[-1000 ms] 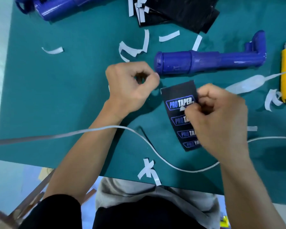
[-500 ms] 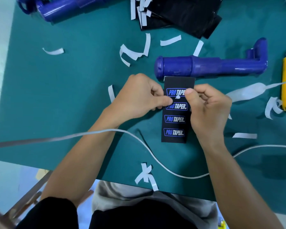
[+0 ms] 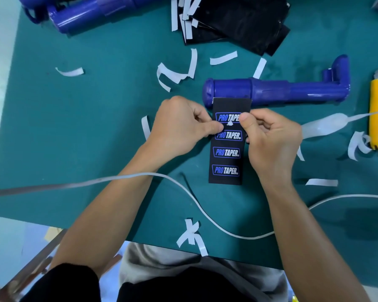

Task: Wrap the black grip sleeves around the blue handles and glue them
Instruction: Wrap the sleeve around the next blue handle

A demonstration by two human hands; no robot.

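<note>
Both hands, left (image 3: 179,125) and right (image 3: 271,140), pinch the black grip sleeve (image 3: 227,149) against the blue handle (image 3: 271,92)

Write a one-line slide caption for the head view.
Left hand and right hand pinch the black grip sleeve on the green mat, its top edge meeting the blue handle.

White strips (image 3: 70,72) on green mat (image 3: 96,131)

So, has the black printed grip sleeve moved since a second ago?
Yes. The black printed grip sleeve straightened from its tilt and shifted up to the blue plastic handle.
</note>
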